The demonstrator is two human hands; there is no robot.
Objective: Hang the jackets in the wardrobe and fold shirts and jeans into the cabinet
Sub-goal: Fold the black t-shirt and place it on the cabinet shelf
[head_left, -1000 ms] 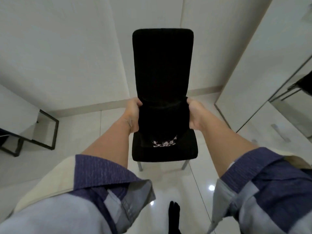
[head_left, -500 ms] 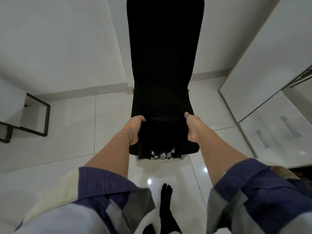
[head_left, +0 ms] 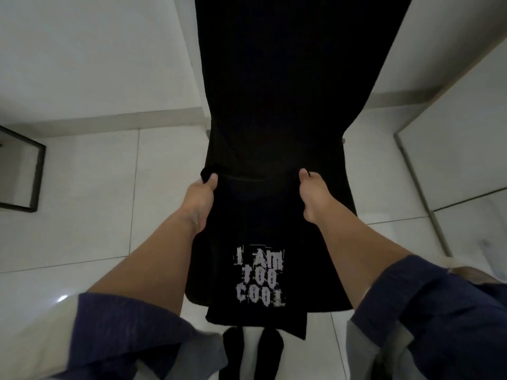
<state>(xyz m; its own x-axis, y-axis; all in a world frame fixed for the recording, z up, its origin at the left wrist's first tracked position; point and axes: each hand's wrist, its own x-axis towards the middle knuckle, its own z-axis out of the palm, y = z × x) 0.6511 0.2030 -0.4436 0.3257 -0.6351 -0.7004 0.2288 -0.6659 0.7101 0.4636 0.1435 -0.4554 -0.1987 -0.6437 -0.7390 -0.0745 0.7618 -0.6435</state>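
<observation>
Black cotton shirt point(head_left: 258, 242) with pale lettering, "I AM TOO COOL", held by its upper edge over a black chair point(head_left: 288, 78) – lower hem hanging past the front of the seat, just above two dark-socked feet point(head_left: 252, 349).

Progress, as a judgement: early in the fold for this one item. The shirt looks narrowed to a long panel, sides seemingly tucked in, but black on black hides the creases, so I cannot tell how many folds it has. It is not yet compact and not yet in any cabinet. A pale cabinet front point(head_left: 452, 165) stands to the right, doors closed as far as shown. No jackets, jeans or wardrobe interior in view – their share of the job cannot be assessed here.

Left hand point(head_left: 199, 204): grips the left top corner; thumb on the near face, a bunched nub of cloth poking out above it. Fingers curled behind the fabric, hidden.

Right hand point(head_left: 311, 196): holds the right top corner; thumb tip on the near side, the other fingers wrapped behind, out of sight. Both hands clamped on cloth, neither slack.

Likely remaining: lay it on the seat, fold lengthwise, carry to the cabinet.

Other things: white tiled floor point(head_left: 96, 201), dark metal frame point(head_left: 38, 176) at far left.
</observation>
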